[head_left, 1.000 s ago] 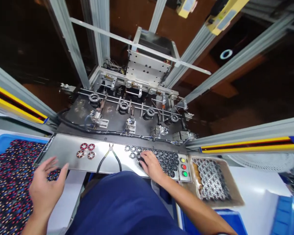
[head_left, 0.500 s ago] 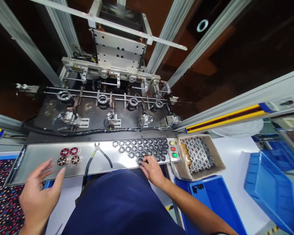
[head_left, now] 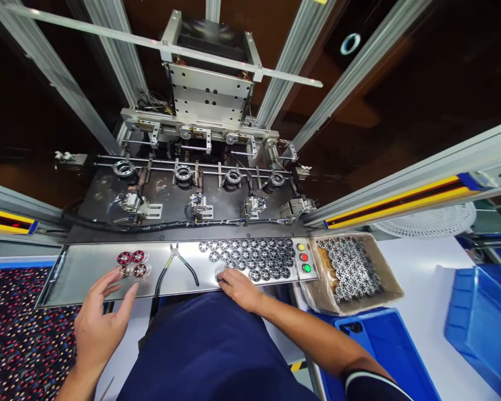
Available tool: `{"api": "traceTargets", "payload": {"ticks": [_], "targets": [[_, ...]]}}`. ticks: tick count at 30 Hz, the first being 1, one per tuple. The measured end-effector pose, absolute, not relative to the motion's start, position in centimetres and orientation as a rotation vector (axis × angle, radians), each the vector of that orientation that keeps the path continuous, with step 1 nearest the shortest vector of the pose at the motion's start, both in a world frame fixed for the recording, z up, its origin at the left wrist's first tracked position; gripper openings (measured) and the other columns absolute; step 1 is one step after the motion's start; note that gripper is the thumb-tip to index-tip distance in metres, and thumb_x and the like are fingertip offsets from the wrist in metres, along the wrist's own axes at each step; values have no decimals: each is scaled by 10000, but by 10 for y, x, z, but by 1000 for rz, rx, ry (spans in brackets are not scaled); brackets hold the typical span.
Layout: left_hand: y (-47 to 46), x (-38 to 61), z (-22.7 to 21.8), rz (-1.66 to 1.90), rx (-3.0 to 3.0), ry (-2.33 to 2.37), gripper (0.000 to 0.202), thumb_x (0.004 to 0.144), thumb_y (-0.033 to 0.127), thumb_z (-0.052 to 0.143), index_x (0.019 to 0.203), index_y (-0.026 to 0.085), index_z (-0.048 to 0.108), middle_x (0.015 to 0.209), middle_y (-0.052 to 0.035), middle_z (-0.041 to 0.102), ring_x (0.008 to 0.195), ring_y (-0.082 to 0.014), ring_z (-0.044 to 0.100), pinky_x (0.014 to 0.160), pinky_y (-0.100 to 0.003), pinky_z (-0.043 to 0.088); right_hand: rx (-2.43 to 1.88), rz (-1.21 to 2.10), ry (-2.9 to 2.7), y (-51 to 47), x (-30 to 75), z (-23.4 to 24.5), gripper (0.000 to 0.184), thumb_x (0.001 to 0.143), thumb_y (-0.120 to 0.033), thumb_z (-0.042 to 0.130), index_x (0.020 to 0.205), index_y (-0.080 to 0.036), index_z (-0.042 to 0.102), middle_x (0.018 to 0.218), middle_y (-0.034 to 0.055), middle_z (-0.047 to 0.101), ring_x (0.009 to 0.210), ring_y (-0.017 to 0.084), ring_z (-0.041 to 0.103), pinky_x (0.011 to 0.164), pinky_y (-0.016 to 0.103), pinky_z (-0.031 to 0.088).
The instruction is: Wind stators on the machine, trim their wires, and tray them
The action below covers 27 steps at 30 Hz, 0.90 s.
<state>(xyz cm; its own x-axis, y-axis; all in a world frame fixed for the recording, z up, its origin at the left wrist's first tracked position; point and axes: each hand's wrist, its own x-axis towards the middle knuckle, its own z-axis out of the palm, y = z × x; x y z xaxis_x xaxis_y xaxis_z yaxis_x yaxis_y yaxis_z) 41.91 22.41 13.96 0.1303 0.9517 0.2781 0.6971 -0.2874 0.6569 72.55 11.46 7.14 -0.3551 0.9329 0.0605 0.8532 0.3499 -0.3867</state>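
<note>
My right hand [head_left: 240, 291] is at the front edge of the metal tray [head_left: 81, 278]. Its fingers are pinched on a small round stator core [head_left: 220, 275], mostly covered by the fingertips. To the right of it lie rows of silver and black stator cores [head_left: 254, 256]. My left hand [head_left: 102, 314] hovers at the tray's left part with fingers apart, holding nothing. Just beyond its fingertips sits a small group of wound stators, two with red tops [head_left: 138, 256] and two with coppery windings [head_left: 140, 270]. Between my hands lie open-handled cutting pliers [head_left: 176, 262].
Behind the tray stands a machine with several ring-shaped fixtures [head_left: 183, 175]. Coloured push buttons [head_left: 304, 257] sit at the tray's right end. A cardboard box [head_left: 386, 278] holds more cores. Blue bins [head_left: 480, 323] are at right; many wound stators [head_left: 20, 328] fill the lower left.
My right hand has slid left along the tray's front edge, away from the rows, with the core. My left hand has moved right and closer to the wound stators. The view has shifted slightly.
</note>
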Motion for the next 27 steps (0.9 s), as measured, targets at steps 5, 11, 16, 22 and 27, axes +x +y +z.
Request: {"api": "traceTargets", "payload": {"ticks": [5, 11, 16, 22, 27], "targets": [[219, 426, 145, 973, 2041, 1504, 403, 802, 301, 690, 1174, 173, 602, 1214, -122, 647, 1092, -271, 632, 903, -417, 542, -1459, 434, -2518, 155, 715, 79, 152, 976, -204, 487, 1041, -174, 621, 1097, 83, 616, 990, 182, 537, 864, 321, 429], [211, 429, 143, 854, 1798, 1482, 371, 816, 378, 661, 1133, 190, 623, 1208, -104, 660, 1030, -239, 667, 926, -404, 543, -1359, 373, -2705, 185, 717, 95, 150, 950, -184, 517, 1056, -155, 620, 1049, 106, 616, 959, 218, 506, 813, 365, 406], [208, 434, 139, 687, 1571, 1430, 417, 794, 436, 666, 1140, 207, 625, 1151, -94, 705, 914, -228, 712, 919, -424, 539, -1255, 345, -2804, 200, 717, 93, 99, 936, -188, 539, 918, -142, 625, 1059, 126, 602, 969, 220, 505, 806, 367, 395], [215, 449, 146, 606, 1288, 1351, 472, 691, 477, 753, 1050, 181, 670, 1094, -118, 717, 967, -270, 695, 972, -472, 495, -1105, 372, -2777, 215, 712, 103, 104, 892, -220, 581, 819, -149, 601, 793, 87, 620, 826, 203, 535, 768, 351, 416], [216, 474, 171, 541, 986, 1074, 615, 744, 578, 682, 1179, 146, 639, 999, -154, 738, 895, -300, 720, 803, -478, 574, -1070, 340, -2541, 221, 686, 153, 265, 876, -362, 554, 997, -132, 606, 832, 85, 663, 798, 199, 568, 755, 338, 451]]}}
